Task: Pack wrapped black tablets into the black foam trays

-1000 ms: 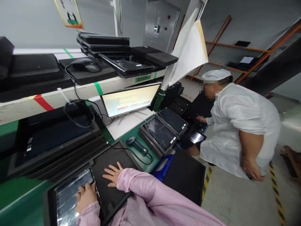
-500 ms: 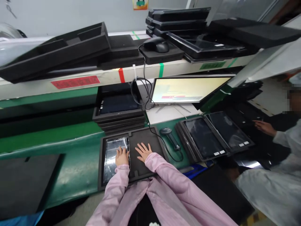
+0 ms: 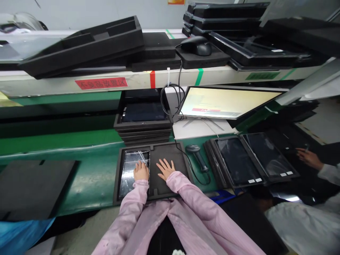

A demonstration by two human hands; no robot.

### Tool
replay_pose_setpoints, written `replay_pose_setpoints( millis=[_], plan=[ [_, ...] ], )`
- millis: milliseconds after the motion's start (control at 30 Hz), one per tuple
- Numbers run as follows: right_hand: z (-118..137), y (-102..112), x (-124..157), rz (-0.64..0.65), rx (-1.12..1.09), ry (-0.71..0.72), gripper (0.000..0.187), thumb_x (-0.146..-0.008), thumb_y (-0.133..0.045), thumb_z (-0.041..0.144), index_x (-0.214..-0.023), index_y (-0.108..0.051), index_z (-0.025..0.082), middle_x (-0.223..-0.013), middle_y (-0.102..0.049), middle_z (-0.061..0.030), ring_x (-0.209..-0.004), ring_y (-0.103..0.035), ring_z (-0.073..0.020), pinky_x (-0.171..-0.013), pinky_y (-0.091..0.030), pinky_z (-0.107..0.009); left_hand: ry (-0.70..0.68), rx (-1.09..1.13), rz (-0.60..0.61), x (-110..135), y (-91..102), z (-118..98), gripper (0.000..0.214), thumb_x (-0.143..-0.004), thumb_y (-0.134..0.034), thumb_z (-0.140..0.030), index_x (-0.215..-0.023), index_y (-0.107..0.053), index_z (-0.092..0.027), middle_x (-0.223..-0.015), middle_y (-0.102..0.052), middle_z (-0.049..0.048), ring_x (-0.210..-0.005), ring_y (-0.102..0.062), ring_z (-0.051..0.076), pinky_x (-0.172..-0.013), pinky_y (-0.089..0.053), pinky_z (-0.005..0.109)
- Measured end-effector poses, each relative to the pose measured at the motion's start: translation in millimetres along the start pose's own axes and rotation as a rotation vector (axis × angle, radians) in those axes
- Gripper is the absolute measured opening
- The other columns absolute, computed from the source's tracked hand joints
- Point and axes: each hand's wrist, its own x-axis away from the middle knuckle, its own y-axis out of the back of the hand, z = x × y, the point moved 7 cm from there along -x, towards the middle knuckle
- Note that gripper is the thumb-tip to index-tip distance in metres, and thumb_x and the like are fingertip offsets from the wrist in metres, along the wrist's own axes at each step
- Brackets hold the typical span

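Note:
A black foam tray [image 3: 174, 150] lies on the green bench in front of me, with a tablet-like screen panel [image 3: 130, 164] in its left recess. My left hand [image 3: 141, 171] rests palm down on the panel's glossy face near its right edge, fingers extended and holding nothing. On the bare foam of the right half lies my right hand [image 3: 166, 169], flat with its fingers spread. Just right of the tray is a handheld barcode scanner [image 3: 198, 158] with a black cable.
Stacked trays [image 3: 145, 131] with panels stand behind. To the right are more screen panels [image 3: 236, 161] and a co-worker's hand [image 3: 309, 158]. A monitor [image 3: 228, 101] sits under a shelf holding a mouse [image 3: 196, 46] and foam trays. Another foam piece [image 3: 34, 184] lies left.
The view has shifted, so the shelf and monitor appear farther right. Both my hands stay in place on the panel and tray; the left fingers look slightly closer together.

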Motion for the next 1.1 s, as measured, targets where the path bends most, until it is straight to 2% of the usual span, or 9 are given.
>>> replay_pose_setpoints(
  millis=[267,433,600,867,1100],
  plan=[
    [-0.8,-2.7,-0.7,-0.012,0.022,0.003,0.059,-0.089,-0.037,0.049,-0.143,-0.019,0.035,-0.153,-0.012,0.0011,-0.141,-0.009,-0.0260,-0.108,-0.008,-0.065,-0.054,-0.151,0.001,-7.9,3.8,-9.1,0.039,-0.091,-0.026,-0.025,-0.099,-0.063,-0.015,-0.121,-0.056,0.0166,-0.102,-0.054,0.028,-0.086,-0.039,0.041],
    [-0.9,-3.3,-0.4,0.004,0.024,0.001,0.060,-0.089,-0.038,0.049,-0.143,-0.019,0.033,-0.153,-0.012,-0.0009,-0.141,-0.009,-0.0269,-0.108,-0.009,-0.065,-0.056,-0.183,0.016,-18.0,9.7,-12.1,0.039,-0.090,-0.024,-0.024,-0.095,-0.062,-0.013,-0.096,-0.065,0.0164,-0.087,-0.061,0.028,-0.092,-0.031,0.047],
    [0.1,0.0,1.4,-0.029,0.010,0.011,0.059,-0.089,-0.038,0.049,-0.143,-0.020,0.033,-0.153,-0.014,-0.0005,-0.140,-0.011,-0.0265,-0.108,-0.008,-0.064,-0.093,-0.168,0.039,-32.8,12.9,-14.9,0.039,-0.089,-0.027,-0.026,-0.092,-0.063,-0.011,-0.080,-0.068,0.0151,-0.073,-0.065,0.026,-0.098,-0.023,0.051],
    [-2.8,-6.2,-0.9,0.007,-0.018,-0.002,0.062,-0.088,-0.040,0.051,-0.143,-0.019,0.034,-0.153,-0.010,0.0020,-0.141,-0.007,-0.0254,-0.108,-0.006,-0.065,-0.098,-0.158,0.052,-49.1,15.2,-16.9,0.044,-0.090,-0.025,-0.030,-0.086,-0.064,-0.010,-0.077,-0.068,0.0169,-0.071,-0.065,0.028,-0.100,-0.018,0.055],
    [0.3,5.9,4.7,-0.029,-0.057,0.020,0.062,-0.087,-0.039,0.053,-0.143,-0.021,0.034,-0.153,-0.012,0.0018,-0.141,-0.009,-0.0258,-0.108,-0.007,-0.065,-0.125,-0.157,0.064,-62.3,18.7,-21.4,0.044,-0.089,-0.027,-0.031,-0.088,-0.065,-0.008,-0.076,-0.068,0.0186,-0.073,-0.066,0.028,-0.102,-0.015,0.056]
  ],
)
